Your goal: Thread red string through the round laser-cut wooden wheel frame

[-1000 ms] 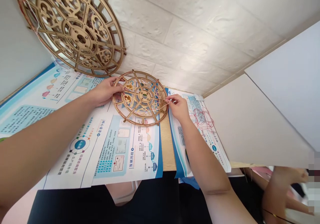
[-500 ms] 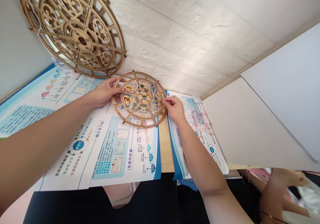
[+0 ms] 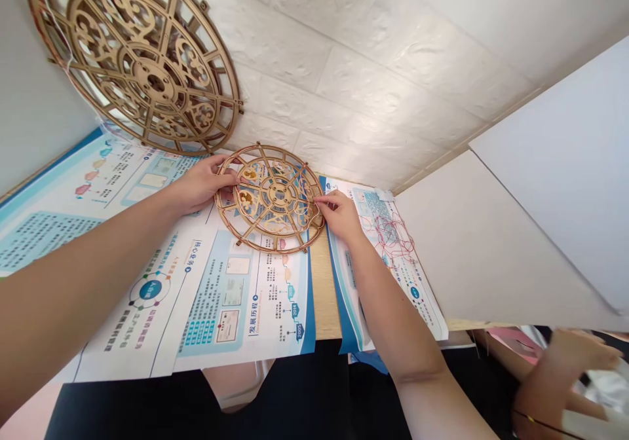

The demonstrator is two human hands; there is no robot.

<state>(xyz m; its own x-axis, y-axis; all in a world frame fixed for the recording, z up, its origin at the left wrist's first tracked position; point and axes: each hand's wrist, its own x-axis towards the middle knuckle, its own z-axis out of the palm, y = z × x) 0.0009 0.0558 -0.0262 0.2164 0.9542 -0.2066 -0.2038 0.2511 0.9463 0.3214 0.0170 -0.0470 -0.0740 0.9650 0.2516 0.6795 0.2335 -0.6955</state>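
Note:
A round gold openwork frame (image 3: 279, 194) is tilted over the printed sheets, with thin white and reddish wire lying across its spokes. My left hand (image 3: 201, 183) grips its left rim, thumb on top and fingers behind. At the right rim, my right hand (image 3: 339, 212) pinches the thin white wire (image 3: 317, 212) between thumb and fingertips. The exact hold on the wire is small in view.
A larger gold openwork frame (image 3: 157, 83) leans against the white brick-patterned wall (image 3: 373, 80) at upper left. Tangled red wire (image 3: 393, 238) lies on the right printed sheet (image 3: 427, 306). White panels (image 3: 472, 243) stand at right; another person's arm (image 3: 545, 381) shows lower right.
The whole view has shifted slightly, moving both frames a little to the left in the picture. Both hands keep their places at the small frame; the other person's hand at lower right has moved slightly.

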